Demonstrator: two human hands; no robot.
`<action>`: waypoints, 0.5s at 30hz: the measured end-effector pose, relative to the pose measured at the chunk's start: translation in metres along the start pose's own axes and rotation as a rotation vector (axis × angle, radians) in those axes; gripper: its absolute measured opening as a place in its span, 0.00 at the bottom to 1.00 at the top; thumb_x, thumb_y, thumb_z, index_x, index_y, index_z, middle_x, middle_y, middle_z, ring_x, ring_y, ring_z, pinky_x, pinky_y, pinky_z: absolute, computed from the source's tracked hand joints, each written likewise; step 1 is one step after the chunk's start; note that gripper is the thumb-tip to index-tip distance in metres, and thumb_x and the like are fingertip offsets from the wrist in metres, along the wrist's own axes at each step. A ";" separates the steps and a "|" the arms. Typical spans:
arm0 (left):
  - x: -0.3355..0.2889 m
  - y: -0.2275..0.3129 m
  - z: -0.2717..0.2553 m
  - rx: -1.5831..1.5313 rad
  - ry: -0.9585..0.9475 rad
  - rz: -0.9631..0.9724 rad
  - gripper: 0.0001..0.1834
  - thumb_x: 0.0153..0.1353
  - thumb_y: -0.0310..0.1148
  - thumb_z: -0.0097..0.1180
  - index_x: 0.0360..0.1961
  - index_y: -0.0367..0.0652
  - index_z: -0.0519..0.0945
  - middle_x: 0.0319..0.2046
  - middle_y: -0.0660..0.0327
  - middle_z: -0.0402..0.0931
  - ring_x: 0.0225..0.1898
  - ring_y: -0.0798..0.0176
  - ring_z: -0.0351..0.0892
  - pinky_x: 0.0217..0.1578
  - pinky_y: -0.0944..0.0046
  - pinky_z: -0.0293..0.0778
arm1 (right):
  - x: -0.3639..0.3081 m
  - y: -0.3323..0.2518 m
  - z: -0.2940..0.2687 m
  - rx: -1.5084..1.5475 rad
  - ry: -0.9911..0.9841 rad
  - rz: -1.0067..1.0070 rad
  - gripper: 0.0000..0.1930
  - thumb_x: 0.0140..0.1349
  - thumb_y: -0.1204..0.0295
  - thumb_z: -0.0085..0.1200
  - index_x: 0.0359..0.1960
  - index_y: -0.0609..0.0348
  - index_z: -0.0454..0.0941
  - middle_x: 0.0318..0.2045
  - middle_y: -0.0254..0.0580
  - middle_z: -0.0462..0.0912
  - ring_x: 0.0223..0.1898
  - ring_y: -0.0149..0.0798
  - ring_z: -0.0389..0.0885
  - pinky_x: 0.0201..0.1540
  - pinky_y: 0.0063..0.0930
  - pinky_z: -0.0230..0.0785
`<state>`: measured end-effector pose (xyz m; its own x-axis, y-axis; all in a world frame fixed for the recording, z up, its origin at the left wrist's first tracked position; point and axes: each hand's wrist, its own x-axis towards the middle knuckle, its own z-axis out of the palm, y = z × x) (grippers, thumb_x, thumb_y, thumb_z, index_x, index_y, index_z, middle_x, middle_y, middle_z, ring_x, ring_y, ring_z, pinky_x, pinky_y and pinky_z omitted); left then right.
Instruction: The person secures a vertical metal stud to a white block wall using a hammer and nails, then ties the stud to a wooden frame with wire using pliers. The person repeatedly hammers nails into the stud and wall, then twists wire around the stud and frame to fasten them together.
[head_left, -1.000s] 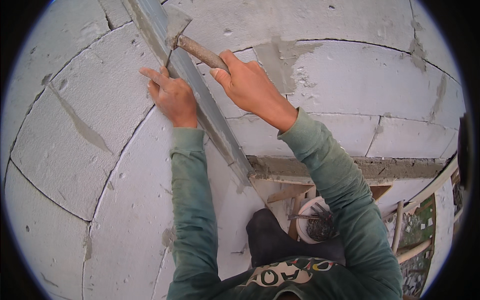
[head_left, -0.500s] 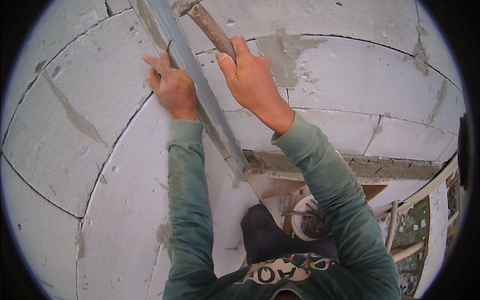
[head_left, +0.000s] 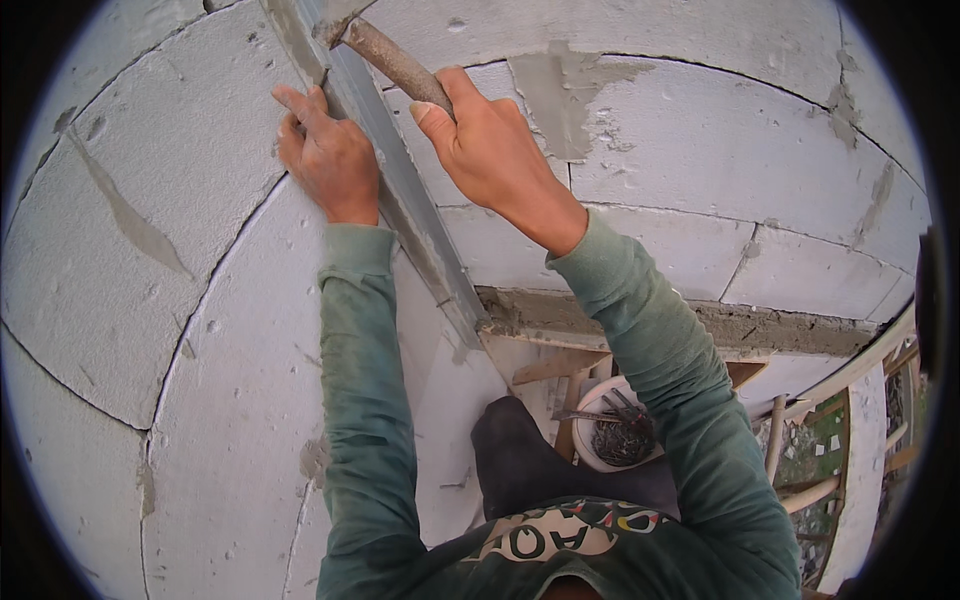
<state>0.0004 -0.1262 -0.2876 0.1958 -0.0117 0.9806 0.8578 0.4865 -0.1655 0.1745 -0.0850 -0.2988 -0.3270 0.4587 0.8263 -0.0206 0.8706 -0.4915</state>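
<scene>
My right hand [head_left: 505,160] is wrapped round the rough brown handle of a hammer [head_left: 400,66]. The hammer's head, partly cut off by the top edge, is over a grey metal channel [head_left: 405,200] running along the wall corner. On the channel's left flange, my left hand [head_left: 335,165] pinches a thin dark nail [head_left: 325,76] between its fingertips; only a bit of the nail shows. The hammer head is just above those fingertips.
Pale block walls [head_left: 690,140] with dark joints and grey mortar smears surround the corner. Below my right forearm stands a white bucket [head_left: 590,452] holding a heap of dark nails and some tools. A mortar-covered ledge [head_left: 780,330] crosses at right, with wooden poles [head_left: 815,497] beneath.
The hammer head has come down and left toward the nail at my left fingertips. Both hands appear slightly farther up and left, as the whole view has shifted a little.
</scene>
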 end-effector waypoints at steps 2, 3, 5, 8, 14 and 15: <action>0.000 0.000 0.000 0.001 0.009 0.004 0.38 0.55 0.24 0.49 0.65 0.19 0.51 0.47 0.53 0.82 0.50 0.50 0.71 0.54 0.53 0.63 | -0.002 -0.001 0.004 0.124 0.165 -0.067 0.17 0.68 0.61 0.48 0.46 0.65 0.67 0.16 0.57 0.76 0.19 0.59 0.77 0.23 0.47 0.65; 0.001 0.000 0.000 0.007 0.013 0.013 0.38 0.55 0.24 0.49 0.65 0.19 0.51 0.46 0.53 0.82 0.50 0.49 0.71 0.54 0.53 0.63 | -0.002 0.000 0.005 0.026 0.105 -0.012 0.17 0.68 0.61 0.48 0.46 0.65 0.67 0.15 0.56 0.75 0.19 0.59 0.77 0.23 0.47 0.65; 0.001 0.000 -0.001 0.010 0.026 0.023 0.37 0.55 0.23 0.50 0.65 0.20 0.52 0.45 0.54 0.82 0.49 0.50 0.72 0.52 0.53 0.65 | -0.003 0.000 0.007 -0.121 -0.084 0.028 0.17 0.68 0.61 0.48 0.46 0.65 0.67 0.15 0.55 0.75 0.19 0.60 0.77 0.23 0.47 0.65; 0.001 0.000 0.001 0.000 0.064 0.018 0.37 0.54 0.20 0.51 0.65 0.22 0.53 0.44 0.55 0.83 0.47 0.51 0.73 0.48 0.53 0.67 | -0.005 0.001 0.008 -0.002 0.078 0.013 0.17 0.68 0.61 0.48 0.45 0.65 0.67 0.15 0.55 0.75 0.20 0.61 0.77 0.23 0.49 0.66; -0.002 -0.003 0.003 -0.003 0.076 0.037 0.36 0.54 0.20 0.51 0.64 0.21 0.55 0.43 0.54 0.83 0.46 0.51 0.73 0.48 0.54 0.68 | -0.009 0.001 0.013 -0.146 -0.025 0.039 0.16 0.68 0.63 0.48 0.46 0.65 0.68 0.16 0.56 0.76 0.21 0.64 0.77 0.25 0.52 0.67; -0.002 -0.003 0.002 -0.009 0.080 0.031 0.36 0.53 0.20 0.51 0.64 0.21 0.55 0.43 0.54 0.83 0.46 0.51 0.73 0.48 0.54 0.68 | -0.010 0.001 0.014 -0.065 0.021 0.004 0.16 0.67 0.63 0.48 0.46 0.65 0.68 0.16 0.56 0.76 0.21 0.64 0.77 0.25 0.53 0.67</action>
<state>-0.0035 -0.1256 -0.2884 0.2597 -0.0666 0.9634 0.8549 0.4798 -0.1972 0.1644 -0.0909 -0.3114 -0.3071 0.4652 0.8302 0.0423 0.8782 -0.4765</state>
